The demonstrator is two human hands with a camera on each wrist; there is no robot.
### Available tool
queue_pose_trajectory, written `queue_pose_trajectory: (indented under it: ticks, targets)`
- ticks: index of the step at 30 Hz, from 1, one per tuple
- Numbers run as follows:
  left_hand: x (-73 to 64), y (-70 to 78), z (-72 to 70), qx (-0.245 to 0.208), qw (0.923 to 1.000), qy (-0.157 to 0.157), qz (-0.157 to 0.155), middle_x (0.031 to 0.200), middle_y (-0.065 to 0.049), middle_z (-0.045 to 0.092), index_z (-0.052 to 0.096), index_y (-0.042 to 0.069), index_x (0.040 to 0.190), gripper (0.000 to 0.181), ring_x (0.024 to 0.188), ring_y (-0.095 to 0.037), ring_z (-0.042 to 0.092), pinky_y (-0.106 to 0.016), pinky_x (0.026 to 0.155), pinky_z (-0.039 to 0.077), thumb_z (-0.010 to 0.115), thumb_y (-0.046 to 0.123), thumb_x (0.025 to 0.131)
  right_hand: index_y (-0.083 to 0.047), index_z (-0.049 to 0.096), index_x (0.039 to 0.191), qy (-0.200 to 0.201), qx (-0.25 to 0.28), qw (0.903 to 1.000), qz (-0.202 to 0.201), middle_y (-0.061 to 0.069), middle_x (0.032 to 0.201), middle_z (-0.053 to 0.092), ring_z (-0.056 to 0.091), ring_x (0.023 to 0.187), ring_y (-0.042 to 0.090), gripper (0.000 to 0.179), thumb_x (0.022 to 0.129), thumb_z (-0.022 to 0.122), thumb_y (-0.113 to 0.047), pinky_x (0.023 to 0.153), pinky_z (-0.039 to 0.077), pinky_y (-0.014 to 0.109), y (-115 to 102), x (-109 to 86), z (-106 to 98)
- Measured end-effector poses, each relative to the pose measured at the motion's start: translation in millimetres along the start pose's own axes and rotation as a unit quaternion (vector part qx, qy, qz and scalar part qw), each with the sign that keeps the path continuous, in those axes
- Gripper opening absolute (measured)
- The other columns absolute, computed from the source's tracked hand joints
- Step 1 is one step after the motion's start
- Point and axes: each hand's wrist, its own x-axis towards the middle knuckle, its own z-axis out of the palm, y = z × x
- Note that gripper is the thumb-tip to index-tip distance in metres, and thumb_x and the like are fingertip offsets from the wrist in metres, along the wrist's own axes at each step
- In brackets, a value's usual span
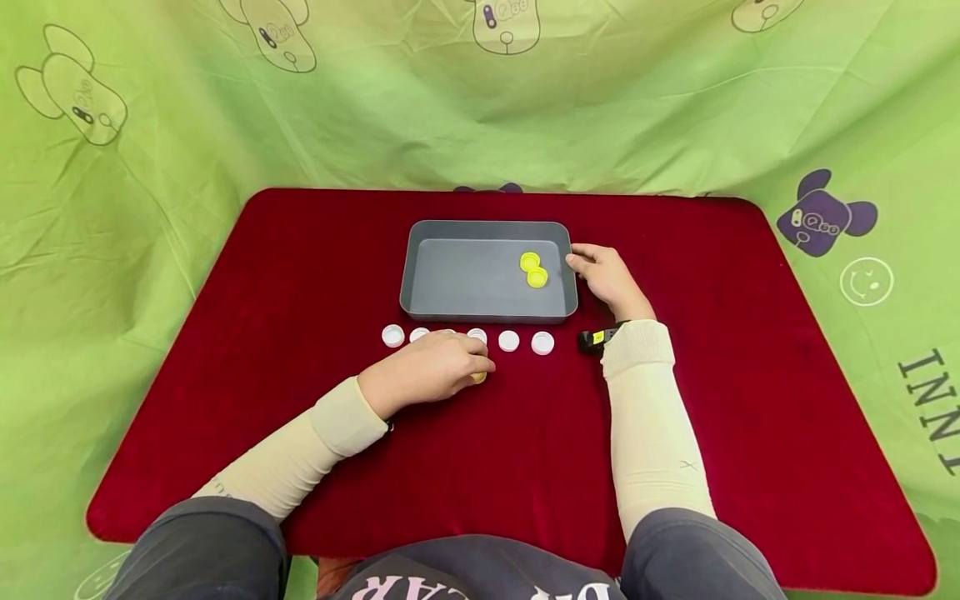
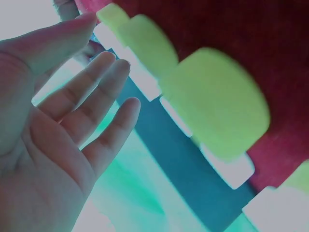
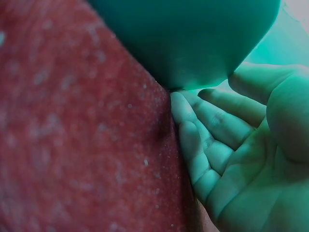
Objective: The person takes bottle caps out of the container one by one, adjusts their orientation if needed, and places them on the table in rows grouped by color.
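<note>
My left hand [image 1: 426,367] reaches over a row of caps, its fingertips at a yellow bottle cap [image 1: 480,377]. In the left wrist view, the thumb [image 2: 58,43] comes right up to the farthest yellow cap [image 2: 112,18], and the other fingers are loosely extended. More yellow caps [image 2: 212,104] stand nearer that camera, hidden under the hand in the head view. My right hand [image 1: 611,275] rests against the right wall of a grey tray [image 1: 487,317], its thumb and fingers touching the outside. Two yellow caps [image 1: 530,262] lie in the tray, at its right side.
White caps [image 1: 508,341] form a row along the tray's near side, some partly covered by my left hand. A black wrist device [image 1: 592,340] sits by the right cuff. Red cloth [image 1: 720,333] covers the table, with green patterned fabric [image 1: 637,108] hanging around it.
</note>
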Motion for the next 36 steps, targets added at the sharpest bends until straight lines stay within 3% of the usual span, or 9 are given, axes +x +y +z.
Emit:
queue_pose_trajectory:
  ticks: [9, 13, 20, 30, 36]
  targets:
    - [8.2, -6.7, -22.0, 0.048, 0.9987, 0.008, 0.014, 0.105, -0.001, 0.065, 0.073, 0.015, 0.11, 0.029, 0.095, -0.018, 0.062, -0.034, 0.079, 0.051, 0.067, 0.004, 0.084, -0.003, 0.05, 0.141, -0.002, 0.005, 1.0, 0.0, 0.015, 0.129, 0.056, 0.052, 0.105, 0.027, 0.047, 0.101, 0.055, -0.025, 0.09, 0.042, 0.04, -3, -0.7, -1]
    - [13.5, -10.2, -28.4, 0.056, 0.998, 0.016, 0.024, 0.101, -0.001, 0.065, 0.073, 0.015, 0.105, 0.025, 0.09, -0.017, 0.061, -0.034, 0.071, 0.05, 0.066, 0.003, 0.084, -0.003, 0.049, 0.142, -0.003, 0.002, 1.0, 0.002, 0.016, 0.13, 0.055, 0.051, 0.106, 0.028, 0.047, 0.101, 0.054, -0.025, 0.091, 0.042, 0.04, -4, -1.5, -1]
    - [26.0, -19.0, -40.9, 0.062, 0.9976, 0.014, 0.029, 0.094, 0.001, 0.063, 0.074, 0.014, 0.102, 0.019, 0.085, -0.018, 0.06, -0.034, 0.069, 0.048, 0.067, 0.005, 0.086, -0.002, 0.05, 0.141, 0.0, 0.004, 1.0, -0.003, 0.016, 0.129, 0.056, 0.051, 0.104, 0.028, 0.045, 0.101, 0.054, -0.021, 0.09, 0.042, 0.04, -4, -2.7, 0]
    - [52.9, -40.9, -44.8, 0.069, 0.9974, -0.012, 0.02, 0.09, 0.002, 0.061, 0.073, 0.016, 0.1, 0.017, 0.08, -0.019, 0.06, -0.038, 0.072, 0.049, 0.073, 0.009, 0.085, -0.001, 0.051, 0.14, 0.003, 0.004, 1.0, -0.008, 0.016, 0.127, 0.057, 0.051, 0.101, 0.027, 0.043, 0.101, 0.054, -0.02, 0.087, 0.042, 0.038, -4, -3.7, 1]
    - [64.7, -46.7, -46.2, 0.063, 0.9976, -0.026, 0.016, 0.089, 0.0, 0.061, 0.073, 0.015, 0.098, 0.016, 0.074, -0.021, 0.058, -0.038, 0.069, 0.049, 0.068, 0.006, 0.086, -0.001, 0.051, 0.14, 0.003, 0.001, 1.0, -0.009, 0.016, 0.128, 0.056, 0.051, 0.102, 0.028, 0.044, 0.101, 0.054, -0.021, 0.088, 0.042, 0.039, -3, -1.9, 2]
